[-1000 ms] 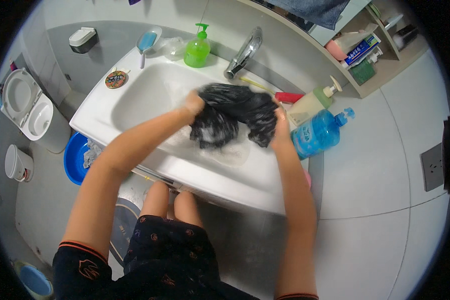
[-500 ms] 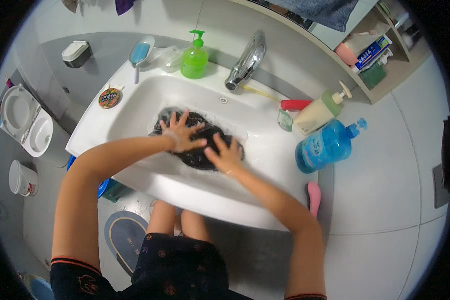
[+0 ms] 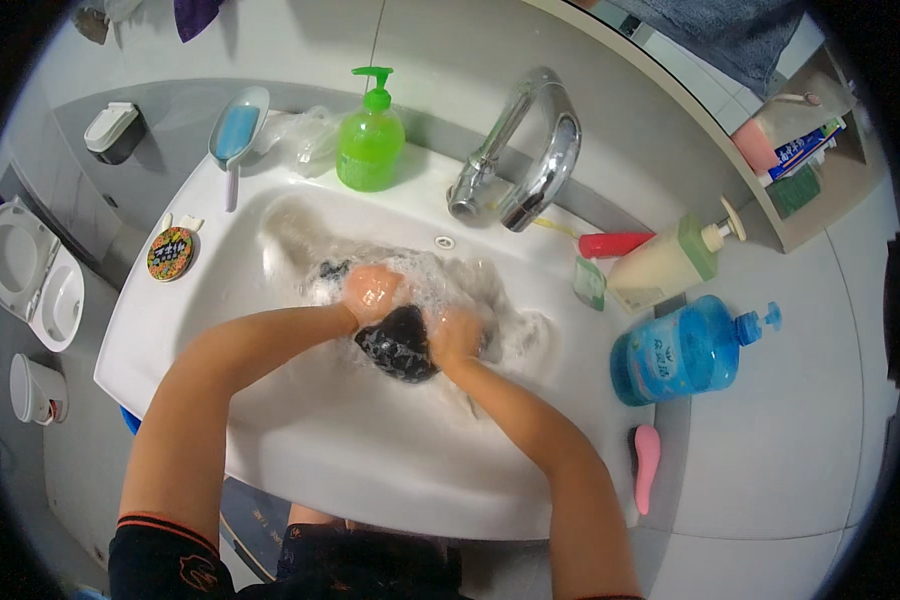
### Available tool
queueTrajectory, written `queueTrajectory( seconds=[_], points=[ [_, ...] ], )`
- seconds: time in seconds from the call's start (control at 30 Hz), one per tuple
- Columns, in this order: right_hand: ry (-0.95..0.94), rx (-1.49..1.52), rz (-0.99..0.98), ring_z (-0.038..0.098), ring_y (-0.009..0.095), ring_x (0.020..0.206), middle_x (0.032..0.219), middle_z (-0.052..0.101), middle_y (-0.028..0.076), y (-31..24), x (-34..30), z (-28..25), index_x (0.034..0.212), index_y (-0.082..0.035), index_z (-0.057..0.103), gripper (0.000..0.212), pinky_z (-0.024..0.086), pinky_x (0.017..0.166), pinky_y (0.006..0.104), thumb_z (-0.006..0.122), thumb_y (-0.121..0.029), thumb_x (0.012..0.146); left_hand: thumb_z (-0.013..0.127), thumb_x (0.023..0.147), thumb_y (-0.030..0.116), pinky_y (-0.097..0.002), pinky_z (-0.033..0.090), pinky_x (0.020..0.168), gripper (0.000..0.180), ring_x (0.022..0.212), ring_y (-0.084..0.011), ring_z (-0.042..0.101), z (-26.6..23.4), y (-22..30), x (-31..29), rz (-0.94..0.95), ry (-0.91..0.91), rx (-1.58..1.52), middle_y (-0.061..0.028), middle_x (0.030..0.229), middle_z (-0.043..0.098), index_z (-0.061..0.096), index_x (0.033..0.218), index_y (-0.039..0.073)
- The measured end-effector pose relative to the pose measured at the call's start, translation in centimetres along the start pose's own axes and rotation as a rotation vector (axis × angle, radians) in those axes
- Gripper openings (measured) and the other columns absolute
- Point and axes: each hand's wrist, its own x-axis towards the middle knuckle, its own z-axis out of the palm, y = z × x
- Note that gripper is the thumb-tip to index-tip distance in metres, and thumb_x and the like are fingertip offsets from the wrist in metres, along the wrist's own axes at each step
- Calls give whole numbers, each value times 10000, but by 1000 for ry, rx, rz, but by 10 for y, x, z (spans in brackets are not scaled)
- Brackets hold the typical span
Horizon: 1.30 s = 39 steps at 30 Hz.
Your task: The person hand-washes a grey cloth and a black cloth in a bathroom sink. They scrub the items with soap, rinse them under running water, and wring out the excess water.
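Note:
In the white washbasin (image 3: 300, 460), a dark, wet cloth (image 3: 398, 345) lies bunched in foamy, splashing water. My left hand (image 3: 375, 290) is curled at its upper left side, closed on the fabric, with suds over the fingertips. Against the cloth's right edge presses my right hand (image 3: 457, 333), its fingers folded round the material and partly hidden by foam. A smaller dark bit of fabric shows just left of my left hand.
A chrome faucet (image 3: 518, 150) rises behind the basin. Along the rim stand a green pump bottle (image 3: 370, 150), a soap dish (image 3: 238, 130) and a round tin (image 3: 171, 253). To the right are a cream pump bottle (image 3: 665, 262), a blue pump bottle (image 3: 675, 350) and a pink brush (image 3: 647, 468).
Both hands went from spread flat on the cloth to curled round it. The cloth is bunched smaller, and the water now splashes and foams. The view has shifted closer to the basin.

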Motion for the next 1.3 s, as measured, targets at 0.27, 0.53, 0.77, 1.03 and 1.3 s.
queueTrajectory(
  seconds=[0.27, 0.53, 0.77, 1.03, 1.3],
  points=[
    [-187, -146, -73, 621, 358, 858, 930, 655, 187, -4, 41, -28, 974, -68, 655, 235, 464, 774, 460, 536, -208, 828, 501, 847, 261, -422, 511, 696, 251, 831, -323, 652, -13, 13, 20, -110, -35, 44, -159, 856, 675, 694, 857, 100],
    [-266, 1594, 625, 463, 227, 1158, 1227, 515, 103, 33, 37, -126, 1236, -61, 535, 587, 395, 940, 340, 619, -490, 844, 531, 894, 412, -425, 393, 984, 452, 1107, -359, 526, -130, 51, -35, 173, -26, -463, -186, 1151, 574, 507, 1245, 129],
    [-284, 533, 239, 309, 359, 1315, 1394, 387, 199, 61, 1, -100, 1277, -80, 536, 600, 273, 1069, 461, 516, -531, 881, 421, 834, 691, -557, 228, 1073, 715, 1262, -427, 336, -156, 64, -57, -105, -132, -189, -175, 1353, 423, 387, 1408, 266],
    [-276, 81, -245, 385, 338, 1190, 1409, 379, 116, -17, -47, -89, 926, -1, 690, 367, 338, 930, 531, 570, -334, 829, 493, 847, 568, -527, 350, 999, 610, 1237, -413, 346, -74, 63, -73, 10, -251, -122, -161, 1398, 362, 504, 1293, 151],
    [-79, 146, -93, 621, 327, 814, 895, 652, 175, -8, 18, -20, 794, -29, 677, 198, 494, 679, 446, 519, -149, 803, 520, 868, 511, -434, 503, 720, 462, 829, -342, 620, -30, 23, -11, -41, 107, -45, -175, 996, 627, 686, 948, 87]
  ],
)
